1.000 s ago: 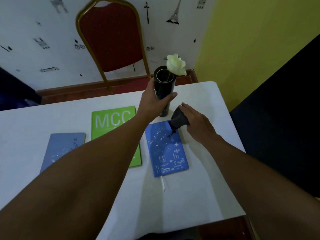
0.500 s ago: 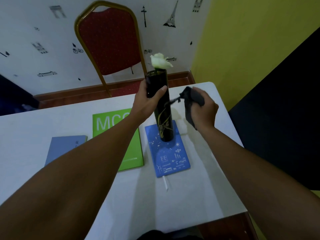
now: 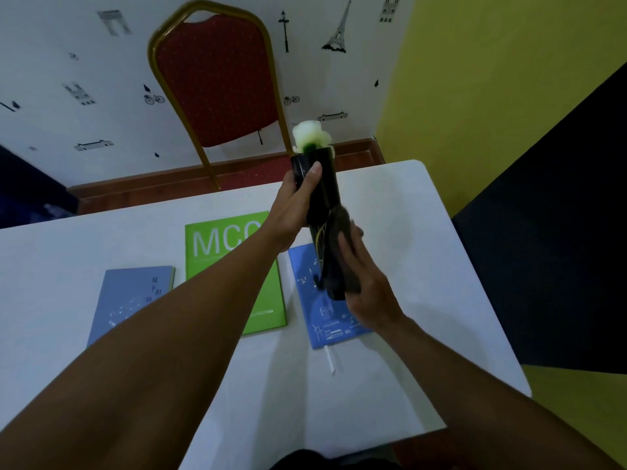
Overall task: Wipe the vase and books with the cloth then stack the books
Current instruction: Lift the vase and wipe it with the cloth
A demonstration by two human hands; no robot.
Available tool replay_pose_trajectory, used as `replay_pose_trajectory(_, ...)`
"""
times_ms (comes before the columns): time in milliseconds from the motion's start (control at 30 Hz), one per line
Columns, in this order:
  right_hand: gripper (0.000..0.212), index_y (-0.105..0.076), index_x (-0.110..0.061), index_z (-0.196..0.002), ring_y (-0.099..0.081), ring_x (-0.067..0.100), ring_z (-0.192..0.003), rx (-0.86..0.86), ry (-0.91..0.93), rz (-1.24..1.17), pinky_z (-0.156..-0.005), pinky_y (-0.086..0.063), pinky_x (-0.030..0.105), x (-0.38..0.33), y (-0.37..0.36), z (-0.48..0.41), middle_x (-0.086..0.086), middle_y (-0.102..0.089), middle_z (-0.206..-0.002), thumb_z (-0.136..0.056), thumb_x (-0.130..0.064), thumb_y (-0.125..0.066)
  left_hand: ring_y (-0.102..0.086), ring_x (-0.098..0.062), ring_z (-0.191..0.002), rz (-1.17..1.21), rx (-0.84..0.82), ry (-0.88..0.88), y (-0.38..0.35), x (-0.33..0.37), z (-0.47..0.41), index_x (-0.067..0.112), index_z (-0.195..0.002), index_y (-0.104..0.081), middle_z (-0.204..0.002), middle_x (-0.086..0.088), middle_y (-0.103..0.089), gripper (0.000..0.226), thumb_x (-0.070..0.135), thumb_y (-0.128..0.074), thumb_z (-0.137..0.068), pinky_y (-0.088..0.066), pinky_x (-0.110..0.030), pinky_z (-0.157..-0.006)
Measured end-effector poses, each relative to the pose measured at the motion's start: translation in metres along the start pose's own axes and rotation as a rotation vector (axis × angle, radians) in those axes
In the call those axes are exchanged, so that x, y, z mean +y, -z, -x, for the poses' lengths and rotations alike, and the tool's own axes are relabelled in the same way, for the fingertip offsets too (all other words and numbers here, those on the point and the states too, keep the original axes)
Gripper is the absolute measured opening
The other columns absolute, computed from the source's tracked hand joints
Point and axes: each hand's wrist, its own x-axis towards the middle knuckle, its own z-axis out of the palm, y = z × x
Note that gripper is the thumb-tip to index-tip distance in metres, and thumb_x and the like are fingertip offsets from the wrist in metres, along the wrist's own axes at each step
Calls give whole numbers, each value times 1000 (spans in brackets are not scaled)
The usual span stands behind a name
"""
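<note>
I have the vase (image 3: 317,184) lifted over the table (image 3: 424,266), my left hand (image 3: 291,212) closed near its rim, my right hand (image 3: 364,283) pressing the cloth (image 3: 337,245) against its lower body. Vase wiping underway; 3 books (image 3: 234,239) lie unwiped, unstacked. Next: wipe along its length.

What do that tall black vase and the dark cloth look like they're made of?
The vase looks like glossy glass or glazed ceramic: a bright streak of light runs down its side, and thin gold lines are painted on it. The cloth looks like soft matte fabric, creasing around the vase with no shine.
</note>
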Motion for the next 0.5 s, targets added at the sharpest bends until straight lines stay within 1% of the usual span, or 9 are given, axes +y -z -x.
replay_pose_trajectory(67,76,-24,-12,-161,-15,30,-158,-57,59,51,-111,-49,34,10,-1,19,14,-12,-171,-92,8,-51,-60,-22,-117,11,-10,13,1,-3,-1,21,-144,-37,-133,-1,-56,59,56,-49,-99,-57,-52,-88)
replay_pose_trajectory(100,73,-26,-8,-160,-15,29,-158,-70,55,42,-112,-48,34,10,0,19,16,-12,-171,-93,7,-50,-60,-21,-116,1,-21,15,1,-4,-1,22,-143,-37,-133,0,-56,57,56,-49,-99,-56,-53,-89)
replay_pose_trajectory(133,72,-26,-6,-160,-15,25,-159,-66,29,19,-115,-45,31,7,1,14,16,-11,-171,-94,9,-52,-60,-19,-115,-14,-36,16,-1,-5,0,24,-142,-37,-132,1,-56,55,57,-48,-99,-56,-54,-90)
replay_pose_trajectory(200,76,-24,-9,-160,-12,9,-158,-1,-52,-27,-118,-35,17,-5,6,-11,13,-10,-172,-94,10,-56,-61,-16,-115,-50,-70,20,-6,-3,0,27,-142,-38,-132,3,-57,55,58,-49,-98,-56,-54,-91)
replay_pose_trajectory(233,76,-23,-8,-161,-10,3,-157,48,-80,-40,-117,-31,12,-12,10,-27,13,-9,-172,-94,7,-56,-61,-15,-115,-69,-89,18,-9,-2,-1,27,-142,-38,-133,3,-58,55,58,-50,-97,-56,-54,-91)
replay_pose_trajectory(300,74,-23,-3,-160,-10,1,-156,141,-80,-51,-117,-29,11,-22,19,-57,15,-9,-172,-93,5,-53,-61,-16,-117,-81,-121,12,-12,0,-2,27,-142,-39,-133,2,-58,55,57,-51,-97,-57,-54,-91)
replay_pose_trajectory(400,72,-28,1,-157,-14,6,-157,175,-12,7,-115,-33,11,-24,29,-75,16,-15,-170,-91,9,-54,-60,-16,-119,-61,-127,11,-11,3,-4,27,-143,-38,-135,1,-57,56,56,-51,-97,-56,-55,-93)
replay_pose_trajectory(433,69,-30,1,-157,-16,12,-157,150,18,34,-117,-34,15,-20,30,-71,16,-17,-170,-93,7,-56,-60,-16,-118,-74,-123,10,-10,5,-4,27,-143,-37,-135,1,-56,56,57,-51,-98,-56,-56,-92)
replay_pose_trajectory(500,60,-34,0,-155,-18,27,-158,32,89,86,-122,-33,29,-6,25,-48,17,-20,-169,-99,-5,-52,-60,-16,-117,-73,-106,-2,-7,9,-6,28,-144,-37,-136,2,-56,55,56,-49,-99,-57,-57,-89)
